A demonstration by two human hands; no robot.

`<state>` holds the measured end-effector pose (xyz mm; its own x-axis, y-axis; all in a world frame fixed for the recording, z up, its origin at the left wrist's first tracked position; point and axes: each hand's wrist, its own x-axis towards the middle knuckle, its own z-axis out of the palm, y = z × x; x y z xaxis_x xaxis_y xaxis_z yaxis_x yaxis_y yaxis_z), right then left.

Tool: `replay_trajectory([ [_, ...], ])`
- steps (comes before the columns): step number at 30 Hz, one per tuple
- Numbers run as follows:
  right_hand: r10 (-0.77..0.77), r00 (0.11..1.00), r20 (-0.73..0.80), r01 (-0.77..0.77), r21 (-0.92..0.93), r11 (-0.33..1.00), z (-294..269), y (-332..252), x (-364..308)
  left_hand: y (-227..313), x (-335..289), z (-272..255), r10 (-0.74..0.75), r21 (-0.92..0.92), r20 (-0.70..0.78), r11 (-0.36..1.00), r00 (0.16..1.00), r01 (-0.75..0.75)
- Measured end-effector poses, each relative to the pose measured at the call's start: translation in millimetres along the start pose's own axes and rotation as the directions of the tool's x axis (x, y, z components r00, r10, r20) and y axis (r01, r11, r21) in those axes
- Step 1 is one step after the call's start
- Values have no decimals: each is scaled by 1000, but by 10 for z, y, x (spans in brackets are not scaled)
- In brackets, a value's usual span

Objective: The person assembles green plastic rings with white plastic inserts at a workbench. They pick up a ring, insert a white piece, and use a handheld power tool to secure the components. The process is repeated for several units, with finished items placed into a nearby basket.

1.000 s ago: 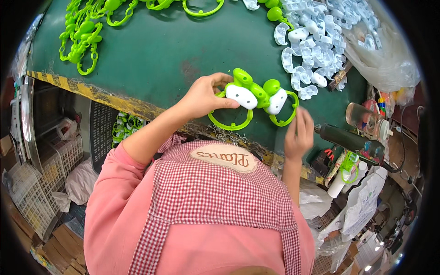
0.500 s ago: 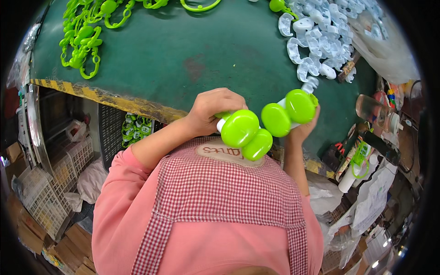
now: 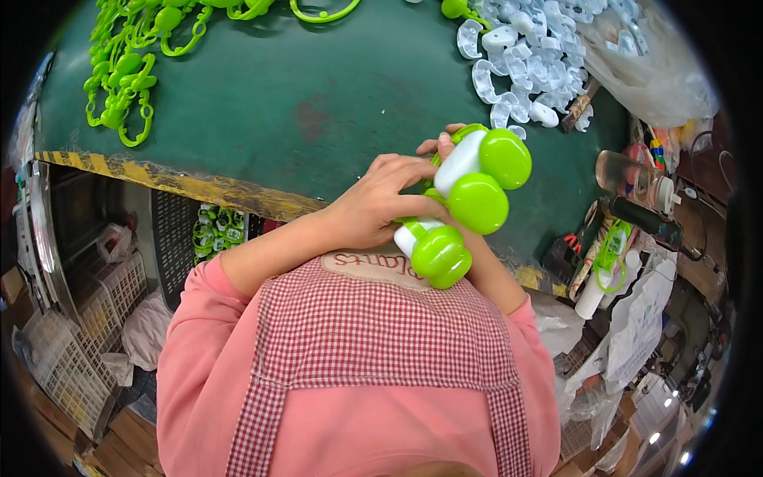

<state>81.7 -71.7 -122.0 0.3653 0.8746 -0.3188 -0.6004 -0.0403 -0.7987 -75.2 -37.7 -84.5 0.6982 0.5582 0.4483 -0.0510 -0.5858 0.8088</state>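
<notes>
Holds green-and-white plastic part [image 3: 477, 203] up with both hands, between them and in front of checked apron [image 3: 381, 342]. Grips near half with left hand [image 3: 381, 199], with fingers bent around the white and green. Holds far half from behind with right hand [image 3: 442, 145], closed on it as far as visible; cannot tell exact finger placement, mostly hidden behind part. Tilts part with glossy round green ends toward camera, with white blocks [image 3: 461, 163] tucked behind.

Beyond both hands: green table [image 3: 262, 103], with worn yellow-and-black edge [image 3: 119, 168] running off left of left hand. Far out past left hand: tangled heap of green ring pieces [image 3: 123, 67]. Ahead of right hand: loose pile of pale blue pieces [image 3: 540, 60], with clear plastic bag [image 3: 652, 79] just beside, farther right. Well to right of right hand: clear bottle [image 3: 624, 175], dark cylindrical tool [image 3: 648, 222] near it, then lone green ring piece [image 3: 610, 254] lower down. Below and left of left hand: dark crate [image 3: 171, 238] beside a batch of green-and-white pieces [image 3: 218, 230]. Farther left and lower: pale mesh baskets [image 3: 60, 350].
</notes>
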Motion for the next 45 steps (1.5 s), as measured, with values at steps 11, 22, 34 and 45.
replay_trajectory([
  [11, 31, 903, 429, 198, -480, 855, 386, -33, -97, 626, -884, -1759, -573, -200, -157, 816, 804, 542],
  [22, -5, 918, 397, 259, -588, 766, 378, -179, 432, -198, -346, -1835, -357, 723, -199, 576, 913, 383],
  [34, 20, 958, 287, 170, -618, 767, 31, -183, 460, -1211, 465, -1769, 272, 820, -516, 432, 812, 376],
  [45, 37, 886, 462, -6, -68, 998, 619, -341, 505, -480, 93, -777, 271, 736, -2, 652, 963, -183],
])
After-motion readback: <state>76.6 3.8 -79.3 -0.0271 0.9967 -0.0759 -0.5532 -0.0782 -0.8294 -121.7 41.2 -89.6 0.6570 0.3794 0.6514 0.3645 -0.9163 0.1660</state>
